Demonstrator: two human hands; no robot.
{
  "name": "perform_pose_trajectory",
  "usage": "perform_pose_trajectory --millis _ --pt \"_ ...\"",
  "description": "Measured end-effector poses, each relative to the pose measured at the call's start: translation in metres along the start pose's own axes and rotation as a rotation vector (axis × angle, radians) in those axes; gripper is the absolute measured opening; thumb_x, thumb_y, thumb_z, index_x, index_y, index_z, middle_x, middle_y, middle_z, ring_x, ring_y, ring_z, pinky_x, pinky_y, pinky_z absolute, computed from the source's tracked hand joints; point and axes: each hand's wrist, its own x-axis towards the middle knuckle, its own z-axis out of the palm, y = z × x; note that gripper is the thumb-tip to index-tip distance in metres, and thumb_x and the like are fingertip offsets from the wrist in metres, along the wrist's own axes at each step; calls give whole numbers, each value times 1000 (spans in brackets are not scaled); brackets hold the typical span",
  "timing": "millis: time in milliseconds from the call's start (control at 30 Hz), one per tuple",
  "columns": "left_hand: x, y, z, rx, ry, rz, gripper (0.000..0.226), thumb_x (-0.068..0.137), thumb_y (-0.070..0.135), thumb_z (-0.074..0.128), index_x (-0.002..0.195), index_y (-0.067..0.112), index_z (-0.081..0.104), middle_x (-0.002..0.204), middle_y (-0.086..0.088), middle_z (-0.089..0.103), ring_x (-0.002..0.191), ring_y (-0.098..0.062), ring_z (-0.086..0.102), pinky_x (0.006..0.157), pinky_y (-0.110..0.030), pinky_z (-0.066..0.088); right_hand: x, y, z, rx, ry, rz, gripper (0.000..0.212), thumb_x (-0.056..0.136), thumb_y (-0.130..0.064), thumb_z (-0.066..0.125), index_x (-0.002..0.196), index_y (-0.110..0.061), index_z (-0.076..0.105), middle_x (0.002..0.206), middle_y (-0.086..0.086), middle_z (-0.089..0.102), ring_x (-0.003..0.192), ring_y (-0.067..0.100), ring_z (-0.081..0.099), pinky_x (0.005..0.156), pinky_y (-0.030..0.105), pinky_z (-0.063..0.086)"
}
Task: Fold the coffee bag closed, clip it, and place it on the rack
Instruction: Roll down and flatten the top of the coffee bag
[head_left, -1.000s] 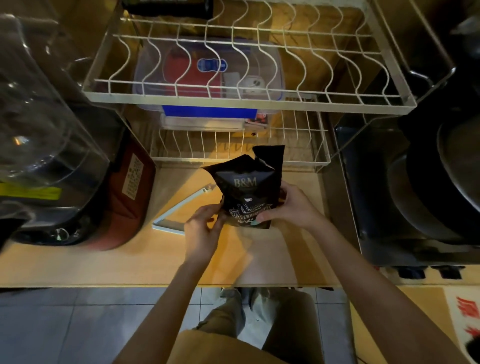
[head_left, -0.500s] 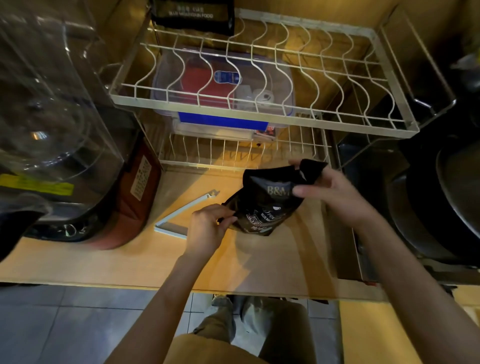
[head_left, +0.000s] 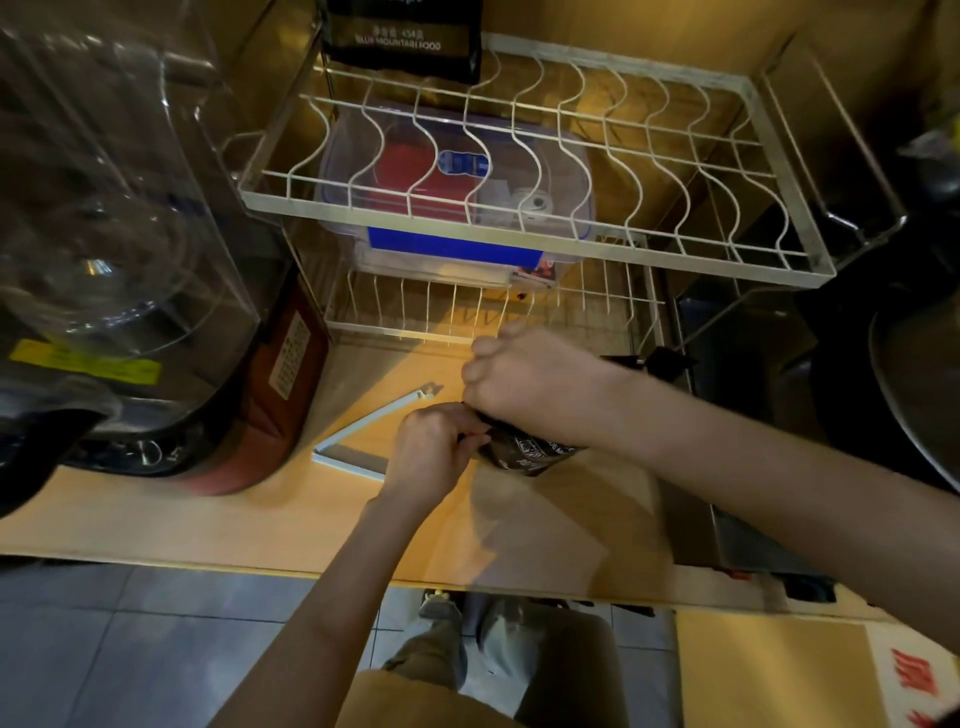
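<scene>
Head view: a black coffee bag (head_left: 524, 453) is laid on the wooden counter (head_left: 260, 525), near its middle and just in front of the lower tier of the white wire dish rack (head_left: 519, 244). The bag is mostly covered by 2 hands. The right hand (head_left: 530, 382) is pressed down on the bag's upper part as a closed fist, fingers curled tight; what they enclose cannot be told. The left hand (head_left: 434, 449) is set against the bag's left end, with fingers bent narrow and pinched on the black edge. A pale bag clip (head_left: 363, 434), spread open in a V, is seen lying on the counter just left of the left hand. A clear lidded container (head_left: 457, 176) is kept on the rack's lower tier.
</scene>
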Motion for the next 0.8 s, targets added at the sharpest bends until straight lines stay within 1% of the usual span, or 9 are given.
perform_pose_trajectory --millis 33,133,233,300,400,467,567,667,800 --pt "1 1 0 17 13 -3 9 64 -3 73 62 3 66 60 -16 69 49 -27 59 51 -23 38 4 -6 6 -55 -62 -24 19 90 -12 48 105 -14 59 112 5 63 110 25 49 91 37 38" --pt "1 -3 0 17 -9 3 5 69 2 70 68 6 68 68 -12 71 55 -28 63 57 -34 52 6 -12 22 -142 -209 14 15 90 -14 48 100 -13 58 109 7 66 111 26 49 93 37 38" --pt "0 -8 1 6 7 -4 6 69 6 73 73 9 70 76 -9 73 63 -26 66 63 -34 54 2 -8 35 -160 -155 27 11 88 -14 52 91 -13 62 102 4 69 110 25 49 97 39 38" --pt "-1 -9 1 14 17 -5 8 67 7 74 73 10 71 76 -7 74 61 -23 66 62 -26 50 -1 -3 42 -128 -92 19 10 86 -13 54 88 -13 64 100 4 70 106 24 52 96 39 40" --pt "-7 -17 0 -27 36 -45 7 69 9 74 73 10 68 72 -7 72 44 -6 54 54 -16 37 -6 8 43 -59 18 36 12 85 -12 54 86 -15 66 92 1 70 99 22 54 91 38 41" --pt "-12 -24 0 -91 36 -80 6 72 12 72 73 10 66 71 -8 70 49 -1 53 55 -15 36 -9 12 41 -45 110 66 10 81 -13 59 80 -18 67 81 -2 70 88 20 57 90 36 39" --pt "-16 -28 1 -97 36 -46 11 73 18 65 74 7 65 72 -11 70 63 -10 58 58 -18 38 -10 11 42 -37 180 104 10 76 -14 62 74 -21 68 72 -6 70 79 17 60 90 34 24" --pt "-17 -30 1 -51 24 -13 13 77 20 59 78 7 62 74 -12 67 65 -22 62 58 -25 41 -10 8 43 -18 116 99 18 83 -10 51 90 -18 66 89 -1 70 95 21 58 97 37 12" --pt "-23 -39 2 3 -87 13 12 74 14 68 78 10 58 78 -8 64 75 -22 58 61 -28 42 -11 13 41 -62 151 85 16 80 -9 58 88 -20 66 85 -3 70 92 21 59 98 39 18"
